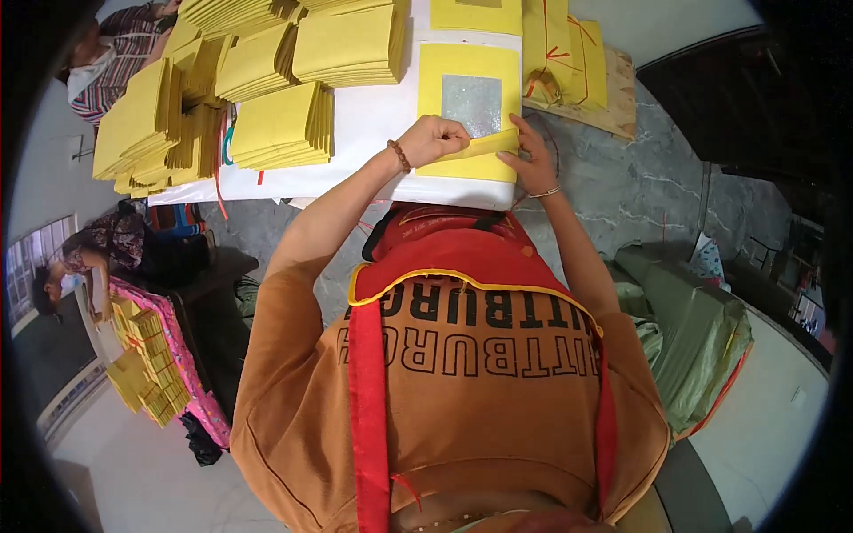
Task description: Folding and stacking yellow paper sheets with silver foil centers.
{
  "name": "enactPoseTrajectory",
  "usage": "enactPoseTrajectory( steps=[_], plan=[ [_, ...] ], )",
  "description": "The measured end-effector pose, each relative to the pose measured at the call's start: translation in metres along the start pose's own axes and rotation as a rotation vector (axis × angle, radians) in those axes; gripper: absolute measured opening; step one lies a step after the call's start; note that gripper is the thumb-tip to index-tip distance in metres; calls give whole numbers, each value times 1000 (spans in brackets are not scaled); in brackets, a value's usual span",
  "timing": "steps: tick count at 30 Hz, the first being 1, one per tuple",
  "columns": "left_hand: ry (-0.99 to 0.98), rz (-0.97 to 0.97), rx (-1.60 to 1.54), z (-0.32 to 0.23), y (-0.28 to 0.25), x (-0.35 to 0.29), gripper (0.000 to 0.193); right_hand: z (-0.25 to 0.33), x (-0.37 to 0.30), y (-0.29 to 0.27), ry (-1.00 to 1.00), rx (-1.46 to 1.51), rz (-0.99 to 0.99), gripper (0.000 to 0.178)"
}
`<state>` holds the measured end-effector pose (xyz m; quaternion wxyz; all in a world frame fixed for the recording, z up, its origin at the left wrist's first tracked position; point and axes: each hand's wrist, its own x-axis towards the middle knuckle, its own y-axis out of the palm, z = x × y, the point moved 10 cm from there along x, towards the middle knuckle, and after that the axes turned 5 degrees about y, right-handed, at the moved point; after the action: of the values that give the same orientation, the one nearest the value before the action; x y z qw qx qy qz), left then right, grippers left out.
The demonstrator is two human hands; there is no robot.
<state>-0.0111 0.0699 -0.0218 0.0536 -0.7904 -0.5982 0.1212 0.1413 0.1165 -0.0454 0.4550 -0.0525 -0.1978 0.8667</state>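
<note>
A yellow paper sheet with a silver square (473, 99) lies on the white-covered table in front of me. A strip along its near part is turned up into a fold (493, 142). My left hand (434, 140), with a brown bead bracelet at the wrist, is closed on the left part of that fold. At the sheet's right edge, my right hand (532, 162) has thumb and fingers apart on either side of the fold's end, touching the paper. Another yellow sheet (475, 16) with a silver patch lies just beyond.
Folded yellow paper stacks (283, 124) crowd the table's left and far side. Red-tied yellow bundles (586, 62) sit on a wooden board at right. One person (124, 53) is at the far left; another (107, 253) handles yellow bundles on a pink cloth. Green sacks (684, 355) stand at right.
</note>
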Motion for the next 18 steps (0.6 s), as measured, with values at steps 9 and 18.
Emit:
enactPoseTrajectory(
  steps=[9, 18],
  plan=[
    [-120, 107, -119, 13, 4, 7, 15, 14, 2, 2, -105, -49, 133, 44],
    [98, 119, 117, -23, 0, -2, 25, 5, 2, 3, -82, 13, 74, 27]
  ],
)
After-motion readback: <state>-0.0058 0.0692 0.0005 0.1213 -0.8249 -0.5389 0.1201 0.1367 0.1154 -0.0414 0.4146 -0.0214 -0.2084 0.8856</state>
